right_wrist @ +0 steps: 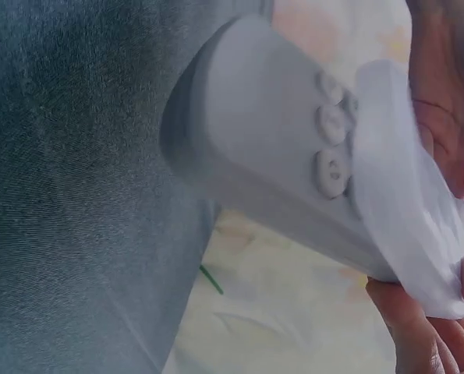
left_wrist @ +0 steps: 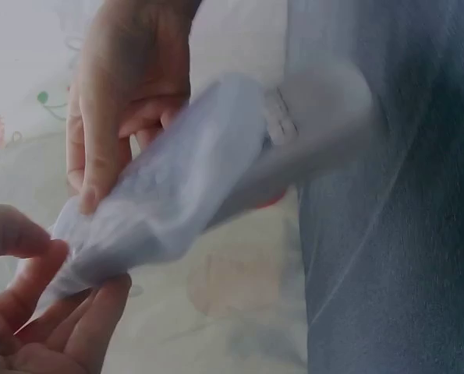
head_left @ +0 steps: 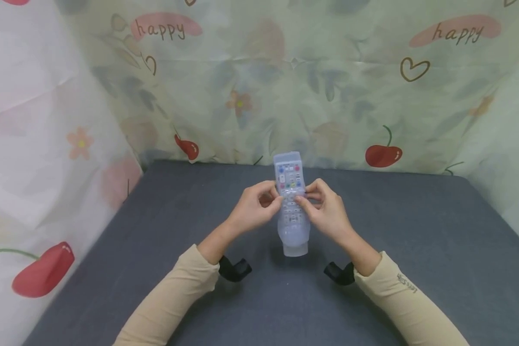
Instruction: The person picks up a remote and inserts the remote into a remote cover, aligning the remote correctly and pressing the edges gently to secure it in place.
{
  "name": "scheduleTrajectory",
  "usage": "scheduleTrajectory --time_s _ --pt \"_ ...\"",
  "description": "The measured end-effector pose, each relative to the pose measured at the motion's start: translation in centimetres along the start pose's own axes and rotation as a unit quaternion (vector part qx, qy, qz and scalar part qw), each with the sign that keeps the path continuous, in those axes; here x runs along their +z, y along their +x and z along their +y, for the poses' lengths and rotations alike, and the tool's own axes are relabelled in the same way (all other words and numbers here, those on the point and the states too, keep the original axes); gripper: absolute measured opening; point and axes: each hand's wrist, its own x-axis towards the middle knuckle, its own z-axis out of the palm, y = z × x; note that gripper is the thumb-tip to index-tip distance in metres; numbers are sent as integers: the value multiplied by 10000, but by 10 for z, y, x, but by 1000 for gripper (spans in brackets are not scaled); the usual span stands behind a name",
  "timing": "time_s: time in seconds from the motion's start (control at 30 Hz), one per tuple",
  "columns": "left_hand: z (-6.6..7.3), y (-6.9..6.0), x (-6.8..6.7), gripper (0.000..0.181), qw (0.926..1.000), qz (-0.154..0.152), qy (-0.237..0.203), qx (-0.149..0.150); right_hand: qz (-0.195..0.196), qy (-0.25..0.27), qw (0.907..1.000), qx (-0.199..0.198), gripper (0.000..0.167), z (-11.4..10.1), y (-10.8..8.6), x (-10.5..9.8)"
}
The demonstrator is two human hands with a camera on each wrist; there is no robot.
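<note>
A pale grey remote control [right_wrist: 255, 109] with rounded buttons stands above the table, partly inside a translucent cover [head_left: 294, 235]. In the head view its bare lower end [head_left: 295, 251] sticks out of the cover's flared opening, towards me. Coloured buttons show through the cover near its far end. My left hand [head_left: 259, 204] pinches the covered remote at its left edge, thumb on the front. On the opposite edge my right hand [head_left: 328, 209] does the same. In the right wrist view, the cover's edge [right_wrist: 387, 156] stands away from the remote beside the buttons.
A dark grey table [head_left: 190, 226] lies under the hands. Printed cloth [head_left: 242, 125] hangs behind it and at both sides. Black wrist mounts [head_left: 235, 270] jut inward beneath both forearms.
</note>
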Motion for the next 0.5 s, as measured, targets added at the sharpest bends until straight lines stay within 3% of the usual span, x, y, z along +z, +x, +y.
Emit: scheduleTrajectory --time_s 0.2,0.37,0.5 --pt "4 2 1 24 9963 420 -672 -336 18 42 9999 -114 22 -4 1 3" --pt "5 4 3 42 9938 618 -617 -687 -79 7 10000 -43 22 -4 -1 5" --pt "5 5 4 33 9927 787 -633 -665 -161 12 9999 -32 23 -6 -2 5"
